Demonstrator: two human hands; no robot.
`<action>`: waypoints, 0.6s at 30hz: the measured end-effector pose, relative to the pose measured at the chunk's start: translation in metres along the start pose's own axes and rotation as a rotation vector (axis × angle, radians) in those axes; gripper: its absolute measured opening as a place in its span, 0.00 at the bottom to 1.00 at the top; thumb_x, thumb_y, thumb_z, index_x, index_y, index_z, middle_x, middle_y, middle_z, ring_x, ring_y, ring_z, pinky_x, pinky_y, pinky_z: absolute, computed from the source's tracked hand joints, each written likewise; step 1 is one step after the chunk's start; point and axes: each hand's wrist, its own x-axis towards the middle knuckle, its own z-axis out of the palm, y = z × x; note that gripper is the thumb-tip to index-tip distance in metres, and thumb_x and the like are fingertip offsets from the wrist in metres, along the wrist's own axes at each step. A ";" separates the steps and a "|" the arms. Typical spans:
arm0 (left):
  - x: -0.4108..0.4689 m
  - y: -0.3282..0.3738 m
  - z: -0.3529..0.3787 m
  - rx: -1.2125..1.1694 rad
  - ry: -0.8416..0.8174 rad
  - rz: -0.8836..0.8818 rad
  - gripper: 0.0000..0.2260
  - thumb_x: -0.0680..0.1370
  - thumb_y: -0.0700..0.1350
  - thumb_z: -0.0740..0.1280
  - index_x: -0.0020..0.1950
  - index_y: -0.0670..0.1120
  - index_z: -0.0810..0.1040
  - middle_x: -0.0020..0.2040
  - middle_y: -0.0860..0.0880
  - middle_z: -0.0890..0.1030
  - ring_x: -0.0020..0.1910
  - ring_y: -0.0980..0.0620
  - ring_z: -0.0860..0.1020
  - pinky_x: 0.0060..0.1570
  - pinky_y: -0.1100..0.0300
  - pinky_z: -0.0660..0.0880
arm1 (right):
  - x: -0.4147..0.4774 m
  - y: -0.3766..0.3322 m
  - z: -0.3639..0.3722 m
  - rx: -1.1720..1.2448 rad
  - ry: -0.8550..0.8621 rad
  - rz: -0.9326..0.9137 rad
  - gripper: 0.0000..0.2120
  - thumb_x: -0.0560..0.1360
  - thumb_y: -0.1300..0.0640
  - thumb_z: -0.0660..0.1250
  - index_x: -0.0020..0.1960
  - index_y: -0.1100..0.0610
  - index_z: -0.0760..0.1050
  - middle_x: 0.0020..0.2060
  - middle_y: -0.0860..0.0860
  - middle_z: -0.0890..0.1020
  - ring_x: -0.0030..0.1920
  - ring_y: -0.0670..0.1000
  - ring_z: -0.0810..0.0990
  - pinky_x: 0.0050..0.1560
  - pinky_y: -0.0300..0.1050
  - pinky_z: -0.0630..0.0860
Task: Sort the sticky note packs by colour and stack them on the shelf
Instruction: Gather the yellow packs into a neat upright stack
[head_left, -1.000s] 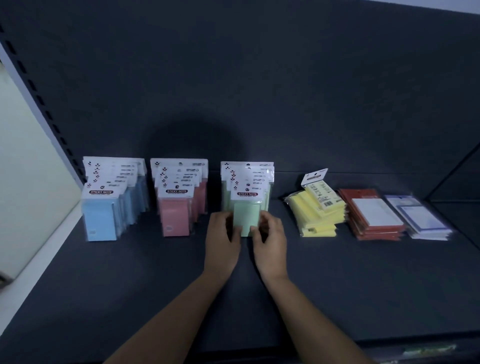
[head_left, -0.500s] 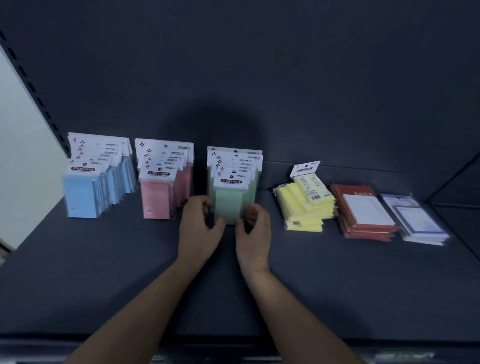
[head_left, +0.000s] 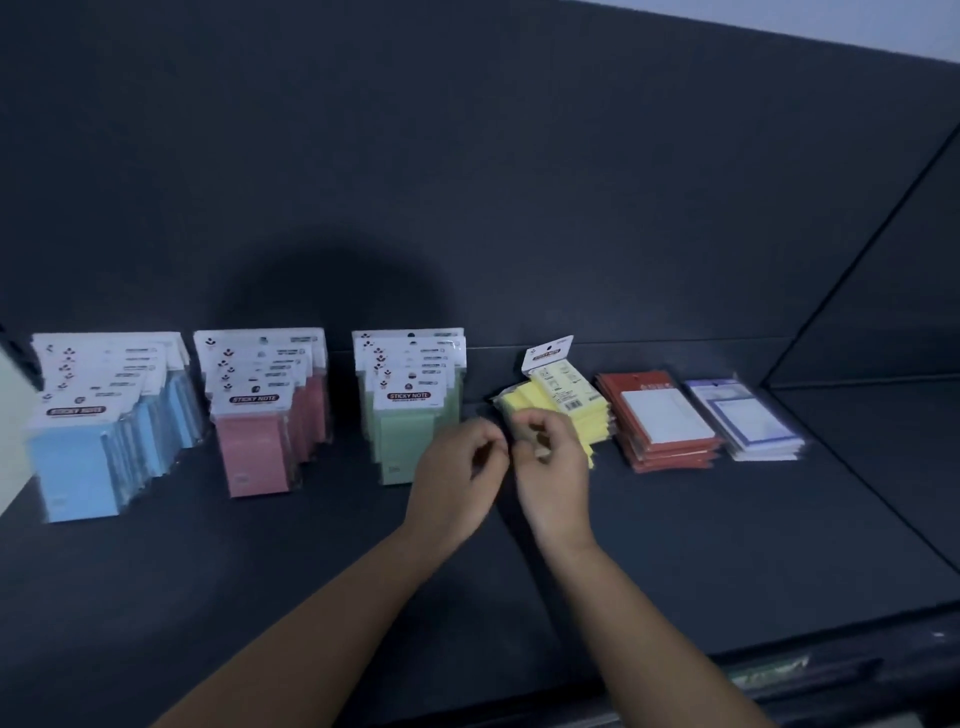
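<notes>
Yellow paper blocks lie just behind the right hand (head_left: 550, 462), whose fingers curl in front of the slumped yellow pile (head_left: 574, 402); blur hides whether they pinch a pack. Close beside it, the left hand (head_left: 457, 467) hangs with fingers loosely curled and nothing in them, near the front corner of the green row (head_left: 410, 426). That row stands upright in glossy clear sleeves with white card headers, as do the pink row (head_left: 260, 436) and the blue row (head_left: 88, 457) further left. Right of the yellow pile, flat red packs (head_left: 660, 421) and purple-bordered packs (head_left: 748, 421) lie stacked on the matte dark shelf (head_left: 701, 545).
</notes>
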 end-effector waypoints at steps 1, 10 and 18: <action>0.006 0.001 0.006 -0.008 -0.040 -0.001 0.04 0.76 0.41 0.64 0.44 0.43 0.78 0.37 0.53 0.76 0.39 0.53 0.74 0.41 0.60 0.69 | 0.007 -0.003 -0.007 -0.083 0.032 -0.054 0.15 0.71 0.72 0.61 0.47 0.53 0.75 0.48 0.46 0.76 0.53 0.47 0.73 0.55 0.33 0.68; 0.023 0.019 0.045 0.088 -0.279 -0.172 0.18 0.78 0.41 0.60 0.68 0.43 0.69 0.67 0.46 0.69 0.65 0.45 0.66 0.65 0.54 0.63 | 0.053 0.015 -0.043 -0.648 -0.060 -0.046 0.16 0.73 0.57 0.67 0.60 0.61 0.75 0.60 0.56 0.75 0.63 0.57 0.70 0.63 0.49 0.65; 0.037 0.027 0.065 0.093 -0.032 -0.363 0.15 0.77 0.44 0.63 0.63 0.43 0.75 0.63 0.44 0.71 0.62 0.47 0.66 0.61 0.57 0.64 | 0.073 0.025 -0.060 -0.634 -0.105 -0.111 0.18 0.71 0.56 0.70 0.60 0.56 0.73 0.55 0.53 0.76 0.58 0.53 0.70 0.56 0.43 0.68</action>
